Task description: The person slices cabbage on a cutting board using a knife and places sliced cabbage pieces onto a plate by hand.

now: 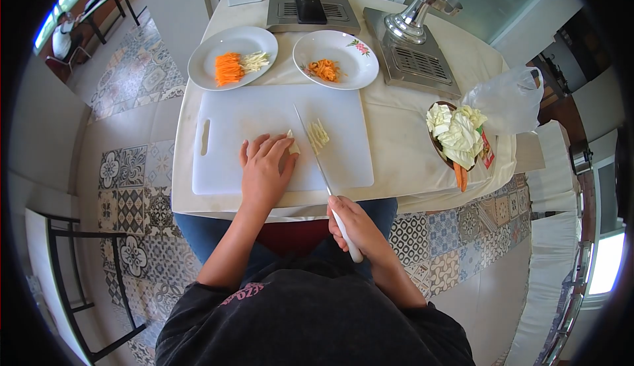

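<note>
Head view: a person sits at a cloth-covered table (pixel 409 148), both hands over a white cutting board (pixel 244 112). The left hand (pixel 267 171) lies palm down on the board, fingers bent and slightly spread, thumb out to the side; its fingertips hold a small pale piece (pixel 294 146) against the surface. The right hand (pixel 357 226), near the table's front edge, is closed firmly around the white handle of a knife (pixel 324 179). The blade slants away to the upper left, between the pale piece and a small heap of pale strips (pixel 318 136) on its right.

Beyond the board, an oval plate (pixel 201 62) on the left holds orange and pale strips side by side. Next to it, a flowered plate (pixel 304 56) holds a mound of orange shreds (pixel 324 70). Toward the right edge, cabbage (pixel 459 135) fills a dark-rimmed container, with carrots (pixel 460 177) poking out in front and a clear plastic bag (pixel 507 102) behind.
</note>
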{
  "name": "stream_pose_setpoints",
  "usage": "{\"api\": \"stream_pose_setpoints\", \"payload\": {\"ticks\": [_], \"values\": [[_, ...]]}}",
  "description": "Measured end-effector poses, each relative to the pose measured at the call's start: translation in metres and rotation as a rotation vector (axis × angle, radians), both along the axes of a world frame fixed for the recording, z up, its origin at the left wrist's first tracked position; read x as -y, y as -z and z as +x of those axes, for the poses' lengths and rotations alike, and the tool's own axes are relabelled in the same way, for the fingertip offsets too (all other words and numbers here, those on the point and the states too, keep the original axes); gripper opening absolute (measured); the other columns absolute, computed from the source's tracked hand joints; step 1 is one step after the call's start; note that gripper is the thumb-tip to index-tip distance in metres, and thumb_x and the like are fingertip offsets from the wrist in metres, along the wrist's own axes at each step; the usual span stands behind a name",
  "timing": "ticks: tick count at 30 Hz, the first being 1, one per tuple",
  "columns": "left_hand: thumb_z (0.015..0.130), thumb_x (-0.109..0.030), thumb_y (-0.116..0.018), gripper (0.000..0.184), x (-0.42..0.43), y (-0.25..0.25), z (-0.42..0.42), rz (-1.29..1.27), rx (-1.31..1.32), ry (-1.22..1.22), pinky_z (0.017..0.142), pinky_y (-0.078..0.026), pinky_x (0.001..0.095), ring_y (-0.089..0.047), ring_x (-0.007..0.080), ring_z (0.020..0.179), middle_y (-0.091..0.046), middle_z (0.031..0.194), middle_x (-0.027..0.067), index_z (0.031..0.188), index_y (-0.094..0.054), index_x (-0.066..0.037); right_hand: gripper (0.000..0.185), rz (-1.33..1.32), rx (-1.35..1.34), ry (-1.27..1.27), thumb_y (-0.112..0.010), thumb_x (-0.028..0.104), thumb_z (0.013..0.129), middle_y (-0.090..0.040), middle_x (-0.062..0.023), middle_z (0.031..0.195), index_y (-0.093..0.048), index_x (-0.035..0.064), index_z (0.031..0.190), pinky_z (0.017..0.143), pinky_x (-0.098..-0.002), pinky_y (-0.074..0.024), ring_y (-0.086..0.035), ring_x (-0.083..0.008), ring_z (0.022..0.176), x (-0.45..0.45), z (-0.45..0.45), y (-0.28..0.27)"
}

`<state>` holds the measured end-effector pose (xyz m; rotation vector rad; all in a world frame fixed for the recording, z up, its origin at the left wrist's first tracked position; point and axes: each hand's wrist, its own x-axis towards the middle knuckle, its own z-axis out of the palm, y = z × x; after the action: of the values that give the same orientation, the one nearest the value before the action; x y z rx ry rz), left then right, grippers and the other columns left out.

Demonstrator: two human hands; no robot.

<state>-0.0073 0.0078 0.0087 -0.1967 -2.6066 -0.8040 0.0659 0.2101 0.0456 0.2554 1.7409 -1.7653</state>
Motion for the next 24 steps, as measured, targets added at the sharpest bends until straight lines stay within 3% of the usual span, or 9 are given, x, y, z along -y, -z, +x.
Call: {"api": "stream_pose_setpoints", "payload": {"ticks": [6, 8, 17, 24], "values": [[0.092, -0.022, -0.065, 0.035, -0.001, -0.007, 0.000, 0.001, 0.032, 0.027, 0.115, -0.027, 0.0545, -0.053, 0.0289, 0.125, -0.065, 0.124, 0.0036, 0.127, -0.063, -0.018, 0.044, 0.076, -0.023, -0.025, -0.051, 0.049, 0.104, -0.049, 0.0000, 0.065, -0.052, 0.0052, 0.099, 0.042, -0.0254, -0.0421, -0.050, -0.0091, 0.045, -0.003, -0.009, 0.004], [0.093, -0.022, -0.061, 0.036, -0.001, -0.009, 0.000, 0.016, 0.056, 0.038, 0.115, -0.026, 0.0559, -0.051, 0.0296, 0.125, -0.062, 0.125, 0.0050, 0.129, -0.062, -0.020, 0.038, 0.109, -0.063, -0.030, -0.053, 0.043, 0.104, -0.049, 0.0004, 0.066, -0.051, 0.0059, 0.097, 0.041, -0.0245, -0.0408, -0.048, -0.0082, 0.045, 0.001, -0.009, -0.001], [0.096, -0.025, -0.053, 0.034, -0.008, -0.015, -0.006, -0.069, 0.136, 0.102, 0.113, -0.019, 0.0664, -0.045, 0.0340, 0.123, -0.053, 0.122, 0.0108, 0.129, -0.063, -0.027, 0.033, 0.242, -0.144, -0.059, -0.059, 0.034, 0.103, -0.052, -0.0002, 0.065, -0.053, 0.0021, 0.102, 0.041, -0.0249, -0.0432, -0.051, -0.0084, 0.045, 0.008, -0.006, -0.003], [0.097, -0.029, -0.053, 0.034, -0.010, -0.021, -0.006, -0.001, 0.152, 0.084, 0.113, -0.019, 0.0654, -0.047, 0.0332, 0.123, -0.056, 0.121, 0.0095, 0.130, -0.061, -0.023, 0.029, 0.283, -0.212, -0.065, -0.063, 0.029, 0.100, -0.052, -0.0003, 0.063, -0.053, 0.0019, 0.101, 0.040, -0.0252, -0.0425, -0.051, -0.0085, 0.044, 0.008, -0.005, -0.001]]}}
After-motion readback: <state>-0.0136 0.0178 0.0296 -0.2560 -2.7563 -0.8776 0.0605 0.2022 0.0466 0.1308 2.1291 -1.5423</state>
